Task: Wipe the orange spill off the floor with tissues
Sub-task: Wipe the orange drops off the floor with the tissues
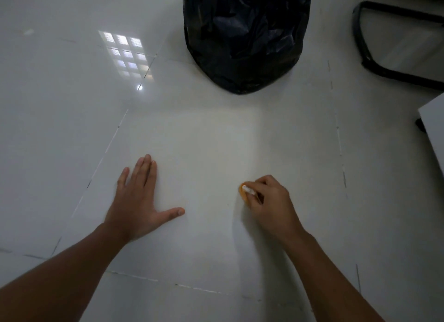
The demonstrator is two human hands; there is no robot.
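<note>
My right hand [269, 201] is closed around a small wad of tissue [245, 191], white with orange staining, pressed low against the white tiled floor [206, 141]. Only the wad's left end shows past my fingers. My left hand [137, 201] lies flat on the floor to the left, palm down, fingers spread and holding nothing. I see no distinct orange liquid on the tiles around the wad.
A bin lined with a black plastic bag [245, 33] stands on the floor straight ahead. A black metal chair base [374, 67] is at the upper right, and a white furniture corner [432, 124] juts in at the right edge.
</note>
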